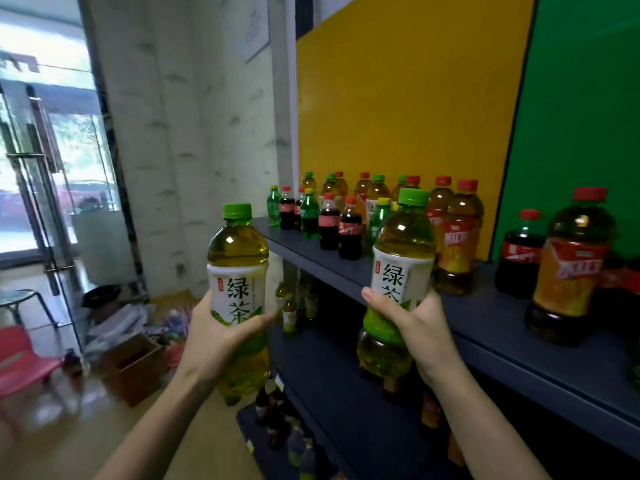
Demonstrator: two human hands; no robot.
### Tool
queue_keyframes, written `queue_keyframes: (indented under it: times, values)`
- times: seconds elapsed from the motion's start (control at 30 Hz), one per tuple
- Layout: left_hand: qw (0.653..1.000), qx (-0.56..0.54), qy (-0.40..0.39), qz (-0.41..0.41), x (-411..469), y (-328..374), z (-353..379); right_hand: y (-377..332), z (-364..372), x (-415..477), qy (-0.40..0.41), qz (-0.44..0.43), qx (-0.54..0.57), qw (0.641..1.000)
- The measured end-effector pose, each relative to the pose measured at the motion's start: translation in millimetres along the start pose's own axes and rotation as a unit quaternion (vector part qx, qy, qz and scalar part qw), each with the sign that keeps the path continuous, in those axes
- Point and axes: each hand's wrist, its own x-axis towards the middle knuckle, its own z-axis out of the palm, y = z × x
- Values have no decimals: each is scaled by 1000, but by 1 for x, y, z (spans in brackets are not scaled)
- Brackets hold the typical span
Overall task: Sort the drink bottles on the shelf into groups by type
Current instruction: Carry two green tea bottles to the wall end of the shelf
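My left hand (221, 336) grips a green tea bottle (238, 261) with a green cap, held upright in the air left of the shelf. My right hand (412, 323) grips a second green tea bottle (403, 258), upright in front of the top shelf board (491, 317). On that board stand mixed bottles: dark cola bottles (329, 226) with red caps, green soda bottles (309, 213) with yellow caps, red-labelled iced tea bottles (459, 244) and more green tea at the back. A large iced tea bottle (568, 271) stands near the right.
Lower shelf boards (346, 393) carry more bottles, partly hidden by my arms. A yellow panel (398, 98) and a green panel (581, 116) back the shelf. On the floor to the left are a cardboard box (135, 367), a red chair (24, 362) and glass doors (45, 161).
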Motion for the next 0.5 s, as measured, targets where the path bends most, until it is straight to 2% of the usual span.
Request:
queue_keyframes:
  times: [0.5]
  values:
    - [998, -1, 49, -37, 151, -124, -82, 96, 129, 149, -5, 28, 9, 1000]
